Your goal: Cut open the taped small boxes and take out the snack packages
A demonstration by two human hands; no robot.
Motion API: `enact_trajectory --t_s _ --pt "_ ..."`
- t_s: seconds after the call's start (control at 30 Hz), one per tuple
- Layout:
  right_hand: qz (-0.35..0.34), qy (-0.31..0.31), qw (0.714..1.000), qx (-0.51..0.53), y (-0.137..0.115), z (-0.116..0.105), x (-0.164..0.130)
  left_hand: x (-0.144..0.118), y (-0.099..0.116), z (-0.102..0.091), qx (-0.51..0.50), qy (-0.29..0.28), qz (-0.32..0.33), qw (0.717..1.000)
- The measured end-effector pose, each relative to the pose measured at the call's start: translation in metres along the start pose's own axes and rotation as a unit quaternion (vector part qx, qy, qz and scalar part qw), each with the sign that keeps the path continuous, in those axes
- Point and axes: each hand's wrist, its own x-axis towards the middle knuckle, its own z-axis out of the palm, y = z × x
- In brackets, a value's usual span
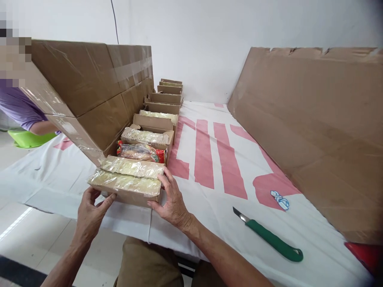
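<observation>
A small cardboard box [131,196] sits at the front edge of the table, its top covered by two flaps with shiny clear tape and a slit running between them. My left hand [89,213] grips its front left corner, thumb against the front face. On the right end, my right hand [172,202] holds the same box, fingers on the top edge and thumb low at the front corner. Directly behind stands an open box with a red and clear plastic packet [142,152] in it. Whatever is inside the held box is hidden.
More small open boxes [164,97] run back in a row. Large taped cartons [92,75] are stacked on the left, and a cardboard sheet [314,131] leans on the right. A green utility knife [273,241] and crumpled wrapper [279,200] lie on the cloth. A purple-sleeved person [20,105] is at left.
</observation>
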Motion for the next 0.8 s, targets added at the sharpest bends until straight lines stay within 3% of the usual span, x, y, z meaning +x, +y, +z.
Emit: enact_trajectory --t_s 0.3,0.43,0.53,0.67,0.8 --pt "-0.029 -0.015 0.999 -0.018 0.002 -0.007 -0.002 -0.008 -0.003 0.003 -0.059 -0.022 0.034 0.997" --pt "-0.005 -0.008 1.000 -0.022 -0.002 -0.030 -0.021 -0.028 -0.008 0.003 -0.059 -0.001 0.009 0.998" --pt "0.034 0.004 0.999 -0.026 -0.007 -0.054 -0.051 -0.057 -0.027 0.005 -0.024 0.017 0.004 1.000" --pt "0.071 0.032 0.996 -0.050 -0.013 -0.084 -0.104 -0.108 -0.056 0.014 0.085 -0.033 0.107 0.990" --pt "0.089 0.050 0.987 -0.126 -0.013 -0.110 -0.153 -0.150 -0.063 0.028 0.193 -0.108 0.265 0.939"
